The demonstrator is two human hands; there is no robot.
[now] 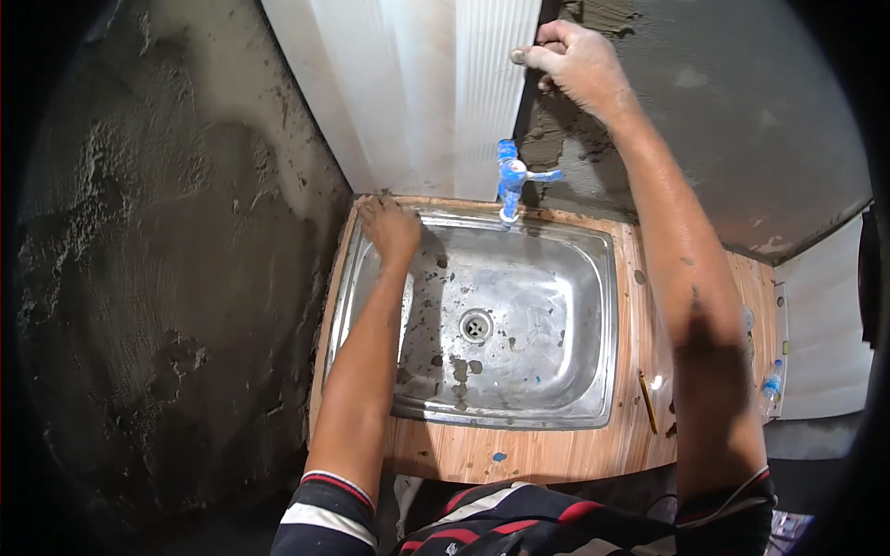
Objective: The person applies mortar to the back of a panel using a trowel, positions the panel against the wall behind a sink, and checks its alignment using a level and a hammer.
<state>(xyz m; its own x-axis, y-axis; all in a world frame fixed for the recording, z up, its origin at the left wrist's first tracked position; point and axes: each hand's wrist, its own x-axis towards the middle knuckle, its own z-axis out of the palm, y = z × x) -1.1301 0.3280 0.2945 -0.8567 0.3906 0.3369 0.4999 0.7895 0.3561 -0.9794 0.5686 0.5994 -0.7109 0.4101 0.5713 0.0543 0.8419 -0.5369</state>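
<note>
A large white wall tile (399, 102) with a ribbed right side stands against the wet-plastered wall behind the sink, its lower edge at the counter's back rim. At its lower left corner rests my left hand (389, 230), fingers stretched out and smeared with mortar. My right hand (582, 69) is raised at the tile's right edge, with dusty fingers curled and thumb toward the edge. Whatever lies between those fingers cannot be made out. Below the tile sits a steel sink (607, 352), spotted with mortar. A blue-and-white tap (510, 176) projects just right of the tile's bottom.
Wood-grain counter (538, 454) surrounds the sink. A pencil (647, 403) lies right of the basin, and a plastic bottle (771, 385) is at the far right. Rough grey plaster (158, 278) covers the left wall; more plaster (723, 111) spreads behind my right arm.
</note>
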